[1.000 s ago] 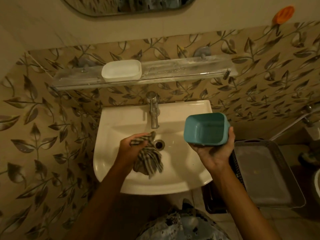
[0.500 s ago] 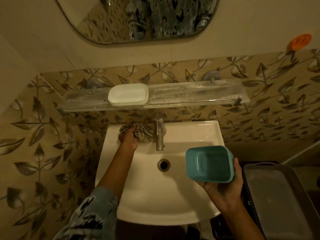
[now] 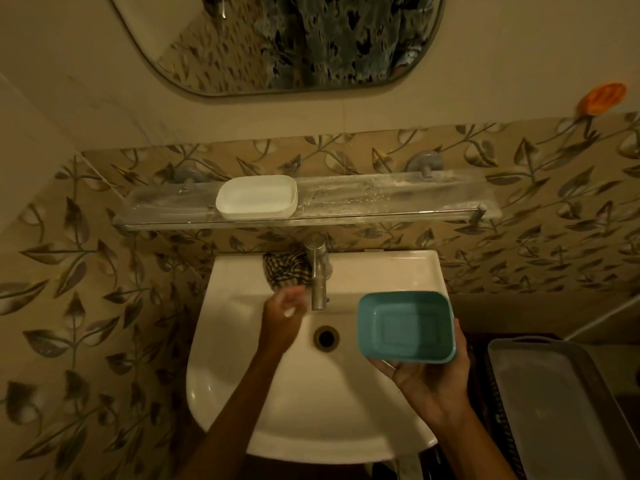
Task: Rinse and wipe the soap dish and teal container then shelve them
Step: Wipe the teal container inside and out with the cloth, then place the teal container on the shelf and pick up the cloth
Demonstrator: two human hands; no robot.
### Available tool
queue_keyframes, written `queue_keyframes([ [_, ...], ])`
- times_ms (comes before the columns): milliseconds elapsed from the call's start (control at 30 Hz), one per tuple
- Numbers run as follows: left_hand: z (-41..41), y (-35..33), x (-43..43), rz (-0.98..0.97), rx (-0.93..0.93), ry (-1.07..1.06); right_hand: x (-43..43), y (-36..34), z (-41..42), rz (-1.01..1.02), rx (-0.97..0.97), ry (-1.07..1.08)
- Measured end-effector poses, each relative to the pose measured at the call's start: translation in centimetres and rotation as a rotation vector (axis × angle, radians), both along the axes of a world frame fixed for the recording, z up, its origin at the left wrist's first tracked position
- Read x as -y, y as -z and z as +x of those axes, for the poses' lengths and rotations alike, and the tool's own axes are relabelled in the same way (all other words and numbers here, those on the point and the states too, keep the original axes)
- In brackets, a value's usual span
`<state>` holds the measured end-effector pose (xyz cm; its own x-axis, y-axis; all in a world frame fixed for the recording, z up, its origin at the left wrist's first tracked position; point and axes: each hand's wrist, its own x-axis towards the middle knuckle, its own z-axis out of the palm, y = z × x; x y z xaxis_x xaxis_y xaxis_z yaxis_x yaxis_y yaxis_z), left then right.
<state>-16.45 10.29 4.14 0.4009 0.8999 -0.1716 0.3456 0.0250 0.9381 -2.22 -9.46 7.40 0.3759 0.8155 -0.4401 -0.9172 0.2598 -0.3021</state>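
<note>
My right hand [image 3: 427, 379] holds the teal container [image 3: 406, 326] from below, its open side tilted toward me, over the right part of the white sink [image 3: 242, 393]. The white soap dish [image 3: 256, 196] sits on the glass shelf [image 3: 381, 202] above the sink, left of centre. A striped cloth [image 3: 284, 270] lies bunched on the sink's back ledge, just left of the tap [image 3: 318, 271]. My left hand [image 3: 283, 318] is blurred over the basin in front of the cloth, holding nothing, fingers loosely apart.
A mirror [image 3: 284, 39] hangs above the shelf. An orange hook [image 3: 603, 98] sticks to the wall at upper right. A grey lidded basket [image 3: 554, 410] stands right of the sink. The drain [image 3: 326, 337] is in mid-basin. Leaf-patterned tiles cover the wall.
My left hand carried the striped cloth from the basin to the back ledge beside the tap, let it go and drew back over the basin. The teal container stayed in my right hand.
</note>
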Motion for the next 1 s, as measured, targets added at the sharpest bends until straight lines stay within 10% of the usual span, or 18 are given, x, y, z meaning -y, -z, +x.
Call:
queue_keyframes([
  [267,-1.3,-6.9,8.0,-0.065,0.439,0.301,-2.9,-3.3,-0.9,-0.017,0.185,0.016],
  [600,-0.8,-11.8,5.7,0.087,0.443,0.171,-5.7,-9.0,-0.1,-0.422,1.198,0.518],
  [1000,3.4,-19.1,-0.6,0.464,0.269,0.015,-9.9,-14.9,5.3,-0.171,1.513,0.205],
])
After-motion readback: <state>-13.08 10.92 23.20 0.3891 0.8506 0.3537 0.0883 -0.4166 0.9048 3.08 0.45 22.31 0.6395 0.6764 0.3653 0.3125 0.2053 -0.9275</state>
